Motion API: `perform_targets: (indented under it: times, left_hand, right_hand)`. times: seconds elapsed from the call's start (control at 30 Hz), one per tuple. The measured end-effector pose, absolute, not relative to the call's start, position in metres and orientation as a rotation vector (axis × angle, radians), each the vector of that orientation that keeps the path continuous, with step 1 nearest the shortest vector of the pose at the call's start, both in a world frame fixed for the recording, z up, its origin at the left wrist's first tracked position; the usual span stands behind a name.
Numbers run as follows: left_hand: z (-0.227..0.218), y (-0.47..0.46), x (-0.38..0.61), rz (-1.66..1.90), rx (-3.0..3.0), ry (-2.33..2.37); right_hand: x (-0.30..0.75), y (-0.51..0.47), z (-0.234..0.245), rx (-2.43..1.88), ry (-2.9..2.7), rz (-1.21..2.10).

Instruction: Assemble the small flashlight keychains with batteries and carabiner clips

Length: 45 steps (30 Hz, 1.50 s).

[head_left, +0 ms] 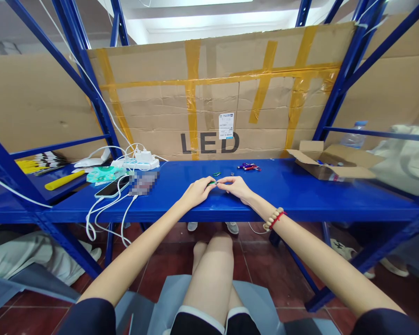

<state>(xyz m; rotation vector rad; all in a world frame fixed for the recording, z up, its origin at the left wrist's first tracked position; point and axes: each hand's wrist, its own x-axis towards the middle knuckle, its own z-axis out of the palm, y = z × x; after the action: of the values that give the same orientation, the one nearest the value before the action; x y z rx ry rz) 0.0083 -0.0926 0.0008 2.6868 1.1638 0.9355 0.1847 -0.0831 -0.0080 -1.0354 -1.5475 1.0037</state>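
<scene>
My left hand (197,191) is closed over the blue table near its front edge, pinching a small green carabiner (211,183). From the other side, my right hand (239,187) meets it, fingertips pressed together at the carabiner's end. A tiny silvery bit shows there, too small to name. Just beyond my fingers lies another green carabiner (217,174). To its right is a small metal piece (232,174). Farther back sits a little pile of purple and red carabiners (249,166).
At left on the table (282,195) lie a phone (112,186), white cables and a power strip (139,163). An open cardboard box (330,170) stands at right. Cardboard marked LED (153,116) closes off the back, between blue rack posts.
</scene>
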Motion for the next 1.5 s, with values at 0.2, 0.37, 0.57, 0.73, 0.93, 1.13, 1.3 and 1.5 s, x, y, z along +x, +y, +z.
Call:
perform_targets:
  times: [0.2,0.37,0.57,0.73,0.93,1.13,1.3,1.5]
  left_hand:
    - [0.002,-0.094,0.01,0.967,2.654,1.222]
    - [0.006,-0.101,0.012,0.962,2.623,1.351]
    - [0.008,-0.103,0.013,0.862,2.606,1.405]
    - [0.007,-0.102,0.013,0.872,2.578,1.401]
    - [0.007,-0.103,0.013,0.848,2.561,1.398]
    - [0.009,-0.104,0.013,0.811,2.588,1.414]
    - [0.008,-0.103,0.013,0.806,2.604,1.401]
    - [0.006,-0.101,0.012,0.806,2.614,1.383]
  right_hand:
    - [0.184,-0.084,-0.007,-1.004,-1.539,0.998]
    - [0.184,-0.084,-0.007,-0.957,-1.53,0.94]
    - [0.182,-0.086,-0.006,-0.94,-1.532,0.915]
    - [0.181,-0.087,-0.005,-0.977,-1.501,0.904]
    - [0.181,-0.087,-0.005,-0.986,-1.508,0.9]
    - [0.181,-0.089,-0.004,-0.967,-1.534,0.935]
    - [0.181,-0.087,-0.005,-0.965,-1.545,0.961]
    - [0.182,-0.087,-0.006,-0.97,-1.58,0.998]
